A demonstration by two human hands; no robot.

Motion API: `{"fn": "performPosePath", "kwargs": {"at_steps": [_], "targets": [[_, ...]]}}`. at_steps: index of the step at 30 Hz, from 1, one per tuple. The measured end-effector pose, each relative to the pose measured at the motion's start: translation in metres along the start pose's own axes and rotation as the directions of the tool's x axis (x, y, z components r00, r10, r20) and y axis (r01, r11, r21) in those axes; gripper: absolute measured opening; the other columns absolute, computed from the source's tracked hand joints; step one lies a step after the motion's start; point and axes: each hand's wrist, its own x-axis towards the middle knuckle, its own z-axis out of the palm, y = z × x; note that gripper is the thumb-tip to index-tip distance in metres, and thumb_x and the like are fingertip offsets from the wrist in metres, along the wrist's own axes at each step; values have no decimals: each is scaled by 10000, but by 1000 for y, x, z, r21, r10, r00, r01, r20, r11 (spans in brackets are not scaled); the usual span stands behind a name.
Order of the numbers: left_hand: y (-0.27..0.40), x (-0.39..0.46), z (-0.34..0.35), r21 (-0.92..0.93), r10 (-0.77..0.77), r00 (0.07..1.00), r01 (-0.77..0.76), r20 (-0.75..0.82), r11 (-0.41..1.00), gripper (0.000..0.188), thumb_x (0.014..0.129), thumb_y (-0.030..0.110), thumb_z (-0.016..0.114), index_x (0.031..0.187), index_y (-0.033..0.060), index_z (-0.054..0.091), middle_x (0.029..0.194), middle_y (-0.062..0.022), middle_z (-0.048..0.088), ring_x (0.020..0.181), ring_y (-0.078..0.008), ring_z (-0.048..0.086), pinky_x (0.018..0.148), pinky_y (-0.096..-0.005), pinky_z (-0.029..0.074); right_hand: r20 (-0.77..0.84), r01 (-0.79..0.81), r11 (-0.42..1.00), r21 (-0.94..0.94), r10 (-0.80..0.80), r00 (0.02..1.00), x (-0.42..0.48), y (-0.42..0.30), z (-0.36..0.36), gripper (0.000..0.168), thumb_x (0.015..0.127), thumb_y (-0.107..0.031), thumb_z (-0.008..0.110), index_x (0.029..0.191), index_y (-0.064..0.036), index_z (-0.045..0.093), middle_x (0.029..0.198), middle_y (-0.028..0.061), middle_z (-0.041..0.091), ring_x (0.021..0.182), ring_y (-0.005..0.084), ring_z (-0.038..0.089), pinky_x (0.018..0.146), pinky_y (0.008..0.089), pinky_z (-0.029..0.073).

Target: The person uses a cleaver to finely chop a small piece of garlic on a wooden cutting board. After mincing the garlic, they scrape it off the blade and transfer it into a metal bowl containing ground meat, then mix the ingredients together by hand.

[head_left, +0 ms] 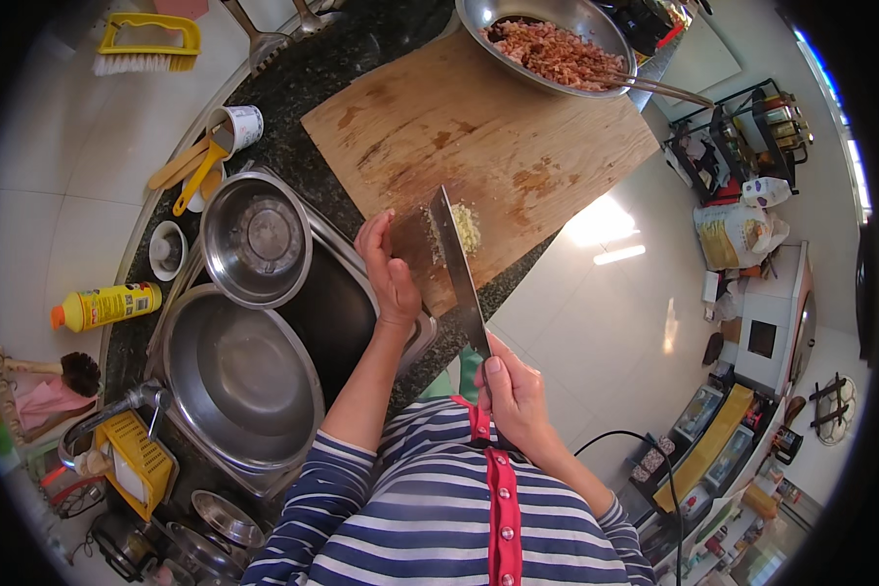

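Note:
My right hand (516, 388) is closed around the handle of a kitchen knife (463, 282). Its long blade stands edge-down over a small heap of minced pale garlic-like bits (466, 228), with some bits on both sides of it. Beneath them lies a worn wooden cutting board (498, 139), marked with wet brown stains. My left hand (390, 271) is left of the blade at the board's near edge, empty, thumb and fingers apart. At the board's far end, a steel bowl (476, 47) holds raw minced meat (549, 55) with dark sauce, and chopsticks (666, 89) rest across its rim.
Left of the board, a steel basin (227, 417) and smaller steel bowl (227, 253) occupy the sink (351, 282). A faucet (117, 410), yellow bottle (110, 306), and paper cup (243, 126) stand beyond. The granite counter's edge (516, 271) drops to a tiled floor (579, 308).

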Motion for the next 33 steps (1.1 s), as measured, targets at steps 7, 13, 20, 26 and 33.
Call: {"fn": "performPosePath", "kwargs": {"at_steps": [7, 13, 20, 26, 33], "targets": [[1, 1, 0, 15, 1, 1000, -1, 19, 1000, 677, 947, 534, 371, 1296, -45, 407, 1293, -148, 382, 1263, -244, 386, 1094, -396, 294, -36, 6, 1000, 0, -6, 999, 1, 2, -2, 375, 942, -108, 449, 1293, 8, 506, 717, 97, 562, 642, 171, 563, 645, 301, 475], [2, 2, 0, 30, 7, 999, -8, 32, 1000, 669, 947, 530, 373, 1284, -45, 422, 1293, -149, 383, 1254, -248, 398, 1095, -398, 293, -27, -13, 1000, 0, 13, 1000, 3, 0, -1, 376, 945, -110, 445, 1296, 16, 500, 726, 90, 567, 645, 166, 563, 639, 296, 474], [2, 2, -1, 32, 5, 1000, -6, 24, 999, 677, 948, 536, 371, 1283, -49, 425, 1293, -152, 387, 1259, -250, 397, 1098, -400, 290, -15, 3, 1000, 1, -3, 1000, 3, 2, 4, 379, 949, -114, 441, 1303, 10, 496, 734, 84, 575, 637, 160, 564, 628, 289, 483], [-2, 1, -3, 41, 13, 999, -14, 31, 999, 678, 950, 532, 371, 1288, -54, 421, 1301, -156, 384, 1270, -256, 391, 1099, -401, 289, 14, -2, 1000, -16, 2, 1000, 3, -5, 6, 377, 949, -120, 444, 1305, -8, 501, 747, 105, 589, 623, 166, 580, 597, 289, 490], [-3, 1, -2, 95, 64, 998, -66, 26, 993, 588, 976, 461, 341, 1266, -41, 438, 1254, -158, 474, 1218, -289, 387, 1030, -377, 338, -19, 61, 997, -43, -62, 998, 3, 2, 5, 372, 951, -117, 449, 1301, -4, 507, 731, 101, 591, 595, 158, 573, 584, 281, 481]]}}
